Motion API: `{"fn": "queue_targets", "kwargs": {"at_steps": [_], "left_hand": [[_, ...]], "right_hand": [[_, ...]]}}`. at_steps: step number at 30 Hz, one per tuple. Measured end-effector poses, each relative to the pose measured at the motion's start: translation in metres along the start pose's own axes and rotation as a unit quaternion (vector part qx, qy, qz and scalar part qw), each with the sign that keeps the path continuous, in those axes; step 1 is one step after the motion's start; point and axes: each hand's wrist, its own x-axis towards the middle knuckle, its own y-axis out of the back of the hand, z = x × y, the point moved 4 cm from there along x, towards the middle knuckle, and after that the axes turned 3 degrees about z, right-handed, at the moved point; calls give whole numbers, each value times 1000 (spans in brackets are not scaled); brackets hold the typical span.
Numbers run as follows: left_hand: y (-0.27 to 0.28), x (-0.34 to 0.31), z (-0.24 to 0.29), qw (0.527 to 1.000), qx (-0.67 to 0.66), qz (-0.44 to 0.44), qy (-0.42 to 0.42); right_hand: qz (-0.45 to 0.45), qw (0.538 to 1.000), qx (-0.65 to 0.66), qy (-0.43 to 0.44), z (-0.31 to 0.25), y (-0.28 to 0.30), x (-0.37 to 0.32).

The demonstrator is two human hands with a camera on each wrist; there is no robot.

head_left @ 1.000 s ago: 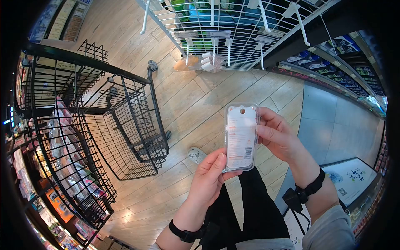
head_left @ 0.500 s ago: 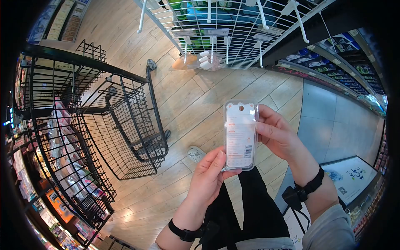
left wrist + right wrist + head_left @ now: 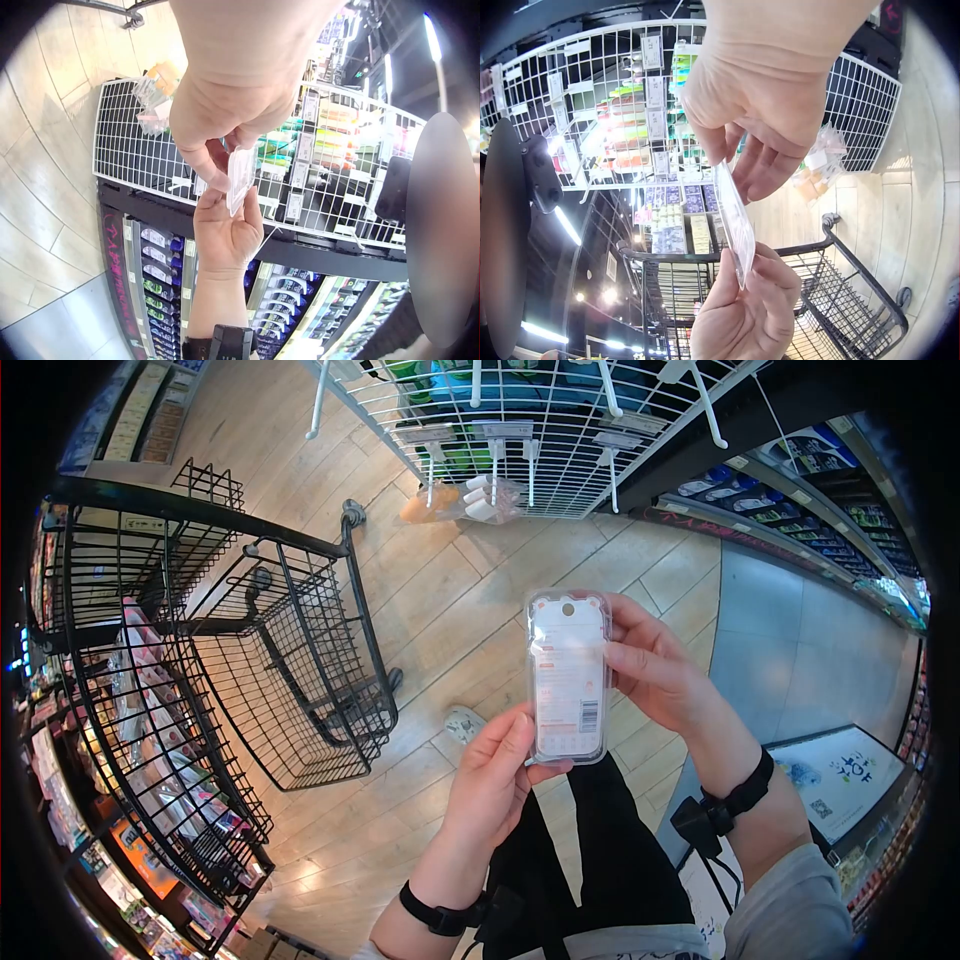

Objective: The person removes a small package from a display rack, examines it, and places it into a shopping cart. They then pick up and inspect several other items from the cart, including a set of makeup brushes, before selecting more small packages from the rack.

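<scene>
A clear plastic package (image 3: 568,685) with a white printed card and a barcode is held upright in front of the body. The left hand (image 3: 488,780) pinches its lower left corner, thumb on the near face. At its upper right edge, the right hand (image 3: 655,665) grips it between thumb and fingers. Seen edge-on in the left wrist view, the package (image 3: 241,178) is thin, between the left hand (image 3: 232,112) and the right hand (image 3: 231,236). The right wrist view shows the package (image 3: 735,221) between the right hand (image 3: 761,112) above and the left hand (image 3: 746,319) below.
A black wire shopping cart (image 3: 310,635) with packaged goods inside stands at the left. Ahead is a white grid rack (image 3: 560,470) with hooks and hanging items. Stocked shelves (image 3: 790,510) line the right side, and a shoe (image 3: 463,724) shows on the wooden floor (image 3: 450,610).
The package and both hands have shifted slightly left and up in the head view. The cart and rack also sit a little further left in that view. Both hands keep their hold.
</scene>
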Motion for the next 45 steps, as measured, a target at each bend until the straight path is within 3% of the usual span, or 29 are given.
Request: {"fn": "queue_targets", "kwargs": {"at_steps": [2,4,5,7,8,10,13,14,16,17,18,20,25,28,38,40,41,43,45], "left_hand": [[-5,1,1,1000,1,1,1],[-13,2,3,996,4,90,11],[-9,4,0,996,4,90,11],[1,10,-11,998,-9,2,68],[3,12,-12,998,-10,-1,67],[1,14,-23,962,-167,-57,210],[4,22,-36,923,-256,-109,265],[-2,27,-39,922,-257,-116,266],[7,38,-45,969,-70,114,208],[15,41,-49,964,-117,131,200],[21,43,-52,964,-120,127,198],[35,46,-51,967,-115,182,135],[52,40,-53,962,-152,195,115],[60,40,-58,959,-166,203,111],[62,49,-63,957,-164,212,112],[60,52,-62,956,-164,216,111],[60,53,-61,957,-162,214,111],[60,54,-61,956,-164,215,110],[61,55,-61,956,-163,219,107]], "right_hand": [[0,1000,0,6,-1,-1,0],[-17,999,12,42,-4,-2,1],[-17,999,12,42,-4,0,1],[-58,997,-13,45,0,3,1],[-57,997,-16,47,0,5,2],[-33,998,-49,21,3,11,3],[8,997,-53,-49,6,20,6],[12,997,-59,-47,6,26,8],[86,992,-81,-41,13,50,18],[141,986,-88,-7,11,65,27],[140,986,-93,-6,12,80,39],[239,949,-198,47,6,126,64],[300,876,-346,150,-11,186,116],[311,842,-423,122,-13,198,132],[302,849,-403,158,-5,220,157],[317,802,-474,177,-14,218,158],[314,803,-475,178,-17,217,161],[334,739,-534,238,-26,210,163],[336,728,-544,249,-35,207,169]]}}
